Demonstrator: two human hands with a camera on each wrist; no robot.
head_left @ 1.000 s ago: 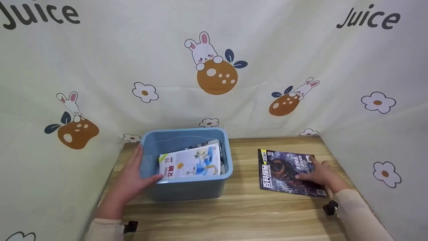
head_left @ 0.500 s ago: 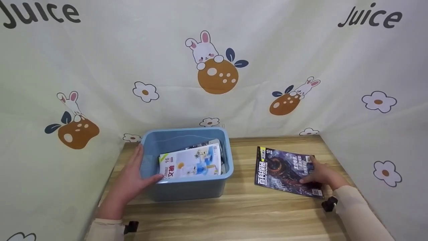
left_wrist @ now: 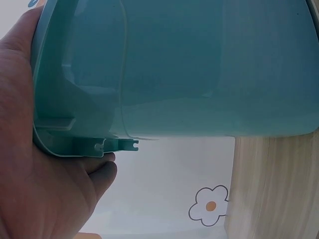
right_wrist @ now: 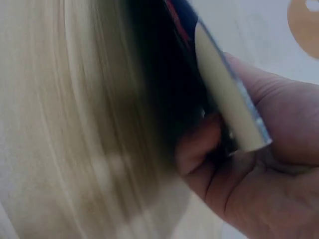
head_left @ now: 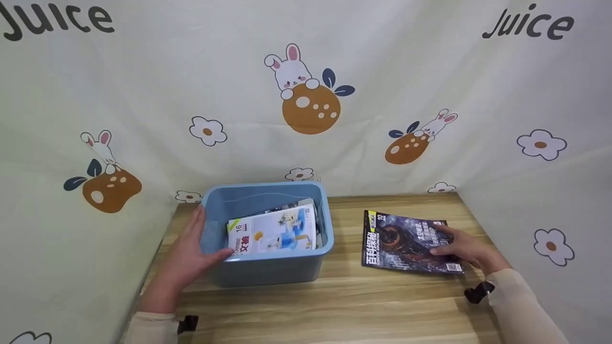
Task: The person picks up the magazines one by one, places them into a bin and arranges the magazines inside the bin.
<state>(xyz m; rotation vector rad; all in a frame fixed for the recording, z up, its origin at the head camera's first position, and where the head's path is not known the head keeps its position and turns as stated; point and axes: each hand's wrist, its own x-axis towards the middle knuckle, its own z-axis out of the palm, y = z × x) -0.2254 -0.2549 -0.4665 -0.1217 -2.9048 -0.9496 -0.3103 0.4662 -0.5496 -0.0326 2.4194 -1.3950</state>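
My left hand holds the near left corner of a light blue plastic bin, its thumb over the front rim. From the left wrist view, that hand lies round the rim of the bin, fingertips beneath it. Inside the bin lies a white magazine with a beach picture, on top of other printed matter. Off to the right, my right hand grips the right side of a dark magazine. In the right wrist view, the fingers curl under the magazine with the thumb above.
The wood-grain table runs beneath everything. A printed curtain with rabbits, oranges and flowers encloses the back and both sides. Black clips sit at both wrists, such as the left clip.
The dark magazine has shifted slightly left and come up off the table in my right hand, whose fingers now go under it. My left hand and the bin have stayed put.
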